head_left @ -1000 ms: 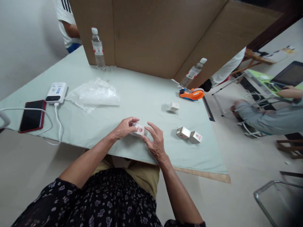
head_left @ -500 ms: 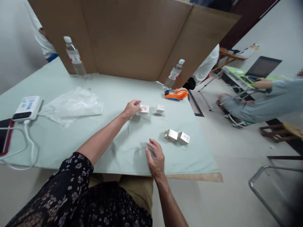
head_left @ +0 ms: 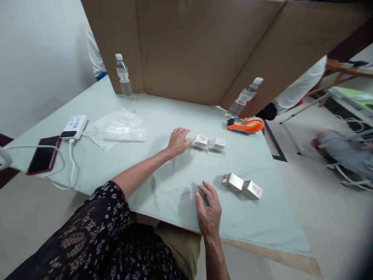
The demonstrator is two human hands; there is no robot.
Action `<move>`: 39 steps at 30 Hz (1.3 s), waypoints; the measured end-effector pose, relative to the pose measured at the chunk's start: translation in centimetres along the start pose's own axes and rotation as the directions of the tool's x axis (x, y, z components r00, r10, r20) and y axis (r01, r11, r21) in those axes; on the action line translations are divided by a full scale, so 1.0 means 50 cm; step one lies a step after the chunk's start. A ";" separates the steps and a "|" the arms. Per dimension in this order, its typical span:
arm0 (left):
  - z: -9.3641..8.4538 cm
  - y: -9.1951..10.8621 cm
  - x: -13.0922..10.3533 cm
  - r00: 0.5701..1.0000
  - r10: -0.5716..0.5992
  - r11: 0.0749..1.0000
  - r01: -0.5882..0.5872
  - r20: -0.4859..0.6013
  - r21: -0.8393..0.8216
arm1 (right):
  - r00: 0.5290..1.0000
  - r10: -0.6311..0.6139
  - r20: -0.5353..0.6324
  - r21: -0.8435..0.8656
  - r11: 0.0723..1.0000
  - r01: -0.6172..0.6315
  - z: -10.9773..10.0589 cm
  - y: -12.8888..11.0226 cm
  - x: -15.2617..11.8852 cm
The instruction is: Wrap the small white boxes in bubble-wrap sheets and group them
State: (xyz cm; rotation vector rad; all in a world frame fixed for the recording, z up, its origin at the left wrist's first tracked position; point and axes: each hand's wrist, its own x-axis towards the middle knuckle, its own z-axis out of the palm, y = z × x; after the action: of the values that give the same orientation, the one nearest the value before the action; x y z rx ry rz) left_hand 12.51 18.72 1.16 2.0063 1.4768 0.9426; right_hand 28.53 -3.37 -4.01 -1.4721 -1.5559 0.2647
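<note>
My left hand (head_left: pixel 180 142) is open just left of a small white box in clear wrap (head_left: pixel 201 141); its fingertips are close to the box, and nothing is held. Right beside that box stands another wrapped white box (head_left: pixel 218 143). Nearer the front right, two silvery-white boxes, one on the left (head_left: pixel 232 182) and one on the right (head_left: pixel 252 190), touch or nearly touch at their corners. To the left of this pair, my right hand (head_left: pixel 209 208) hovers over the cloth near the front edge, fingers apart and holding nothing.
A cardboard screen (head_left: pixel 189 50) stands behind two water bottles, left (head_left: pixel 124 79) and right (head_left: pixel 243 99). An orange tape dispenser (head_left: pixel 247 125) lies back right. Clear plastic (head_left: pixel 119 128), a white power bank (head_left: pixel 74 126) and a phone (head_left: pixel 44 154) lie left. A seated person's leg shows far right.
The view has turned left. My left hand has let go of a wrapped box, which now sits closer to the other wrapped one. My right hand keeps its open pose.
</note>
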 end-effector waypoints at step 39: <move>-0.401 -0.277 -0.334 0.949 -0.133 0.911 0.230 -0.284 0.342 | 0.856 -0.258 0.448 0.008 0.959 0.284 0.310 -0.177 0.204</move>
State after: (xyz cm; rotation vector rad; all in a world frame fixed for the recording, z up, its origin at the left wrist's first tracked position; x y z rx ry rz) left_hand -14.40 6.62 0.14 2.0025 2.0838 0.9202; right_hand 13.07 9.90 -1.19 -1.2660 -2.1358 0.4142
